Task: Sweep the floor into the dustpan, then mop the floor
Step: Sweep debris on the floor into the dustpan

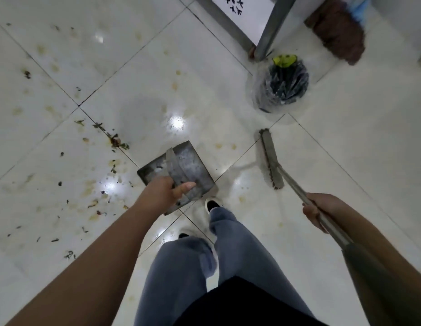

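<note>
clear: left floor (63, 67) | blocked: bin (279, 90); table leg (273, 27) upper right

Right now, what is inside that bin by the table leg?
The bin has a clear plastic liner. Inside it shows dark crumpled stuff, with a yellow-green scrap on top at the far rim. Whatever lies deeper is covered by that dark stuff.

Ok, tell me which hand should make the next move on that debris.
Probably right. The right hand grips the broom, whose head is down on the floor. The left hand holds the dustpan, beside the debris, ready to receive it.
</note>
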Available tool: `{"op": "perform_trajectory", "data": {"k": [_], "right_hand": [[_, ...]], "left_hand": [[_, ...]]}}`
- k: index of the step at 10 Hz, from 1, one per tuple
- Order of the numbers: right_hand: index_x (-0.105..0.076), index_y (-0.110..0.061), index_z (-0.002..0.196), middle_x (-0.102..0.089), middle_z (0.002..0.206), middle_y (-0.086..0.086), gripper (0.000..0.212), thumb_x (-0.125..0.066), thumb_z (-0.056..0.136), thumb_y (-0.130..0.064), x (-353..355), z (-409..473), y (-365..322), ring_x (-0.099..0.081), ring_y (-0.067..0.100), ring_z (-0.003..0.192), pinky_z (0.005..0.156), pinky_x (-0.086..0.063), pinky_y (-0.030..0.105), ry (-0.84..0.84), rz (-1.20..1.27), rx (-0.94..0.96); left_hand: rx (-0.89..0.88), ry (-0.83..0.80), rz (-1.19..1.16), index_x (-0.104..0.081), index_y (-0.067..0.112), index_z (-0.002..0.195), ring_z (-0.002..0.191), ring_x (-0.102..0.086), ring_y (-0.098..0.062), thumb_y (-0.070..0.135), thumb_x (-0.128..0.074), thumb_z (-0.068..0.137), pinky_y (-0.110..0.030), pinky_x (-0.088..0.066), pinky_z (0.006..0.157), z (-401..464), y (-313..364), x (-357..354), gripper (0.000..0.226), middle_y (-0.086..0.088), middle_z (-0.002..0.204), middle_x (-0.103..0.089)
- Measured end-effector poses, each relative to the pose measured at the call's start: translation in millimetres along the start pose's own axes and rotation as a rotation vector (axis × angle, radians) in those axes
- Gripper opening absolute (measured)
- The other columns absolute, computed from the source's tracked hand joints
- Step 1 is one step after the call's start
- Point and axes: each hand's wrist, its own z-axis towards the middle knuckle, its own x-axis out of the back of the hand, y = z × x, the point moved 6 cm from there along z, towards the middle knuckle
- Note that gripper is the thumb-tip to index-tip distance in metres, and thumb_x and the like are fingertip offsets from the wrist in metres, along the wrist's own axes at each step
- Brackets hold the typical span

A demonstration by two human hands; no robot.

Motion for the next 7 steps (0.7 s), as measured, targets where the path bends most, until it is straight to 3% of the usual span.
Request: {"op": "perform_trajectory", "data": {"k": [1, 2, 3, 4, 5, 6, 7], "right_hand": [[-0.037, -0.006, 0.074, -0.036, 0.029, 0.003, 0.029, -0.036, 0.101, -0.015, 20.4, 8.6, 14.9, -0.033, 0.008, 0.017, 0.024, -0.028, 0.007, 0.082, 0.055, -0.013], [-0.037, -0.006, 0.072, -0.037, 0.042, 0.007, 0.029, -0.034, 0.1, -0.012, 31.2, 27.3, 36.2, -0.032, 0.008, 0.017, 0.025, -0.027, 0.007, 0.122, 0.06, -0.01], [-0.035, -0.008, 0.069, -0.03, 0.064, 0.004, 0.032, -0.031, 0.1, -0.013, 18.6, 46.5, 60.7, -0.035, 0.007, 0.018, 0.026, -0.028, 0.008, 0.12, -0.038, 0.002], [-0.036, -0.013, 0.067, -0.033, 0.065, 0.0, 0.034, -0.033, 0.101, -0.014, -22.4, 60.5, 99.5, -0.038, 0.001, 0.02, 0.026, -0.03, 0.008, 0.021, -0.206, -0.004], [-0.038, -0.014, 0.067, -0.038, 0.063, 0.0, 0.034, -0.037, 0.1, -0.018, -80.0, 56.4, 145.0, -0.039, 0.0, 0.022, 0.027, -0.032, 0.009, -0.07, -0.329, 0.018], [-0.039, -0.014, 0.067, -0.04, 0.062, 0.001, 0.034, -0.04, 0.1, -0.023, -133.1, 46.7, 191.9, -0.04, 0.001, 0.022, 0.028, -0.032, 0.01, -0.146, -0.354, 0.031], [-0.039, -0.013, 0.067, -0.041, 0.063, 0.002, 0.034, -0.04, 0.1, -0.023, -196.4, 29.3, 225.7, -0.041, 0.002, 0.021, 0.028, -0.034, 0.009, -0.229, -0.403, 0.008]], "left_hand": [[-0.039, 0.007, 0.05, -0.064, 0.001, 0.09, 0.061, -0.054, -0.015, 0.051, -0.05, 0.087, -0.019, -0.04, 0.055, -0.8, 0.0, -10.6, 0.052, -0.007, 0.072, -0.062], [-0.067, 0.011, 0.076, -0.065, 0.002, 0.098, 0.072, -0.058, -0.021, 0.053, -0.049, 0.086, -0.028, -0.048, 0.064, -6.0, -6.4, -20.7, 0.054, -0.011, 0.082, -0.067], [-0.065, -0.029, 0.088, -0.064, 0.005, 0.098, 0.063, -0.057, -0.014, 0.055, -0.046, 0.086, -0.026, -0.047, 0.059, -12.0, -24.1, -32.7, 0.054, -0.001, 0.07, -0.061], [-0.034, -0.017, 0.101, -0.059, 0.012, 0.076, 0.046, -0.047, -0.003, 0.053, -0.048, 0.086, -0.013, -0.032, 0.035, -30.1, -54.4, -43.9, 0.044, 0.008, 0.054, -0.049], [0.005, 0.019, 0.073, -0.049, 0.015, 0.06, 0.038, -0.044, -0.002, 0.052, -0.051, 0.085, -0.011, -0.031, 0.033, -56.6, -92.3, -47.3, 0.045, 0.007, 0.047, -0.047], [0.015, 0.052, 0.052, -0.056, 0.007, 0.065, 0.047, -0.049, -0.011, 0.054, -0.051, 0.084, -0.023, -0.04, 0.051, -97.5, -141.3, -54.3, 0.051, 0.002, 0.05, -0.05], [0.096, 0.103, 0.005, -0.053, 0.012, 0.062, 0.051, -0.052, -0.014, 0.057, -0.05, 0.082, -0.024, -0.04, 0.053, -136.2, -192.1, -57.7, 0.05, 0.001, 0.051, -0.052]]}}
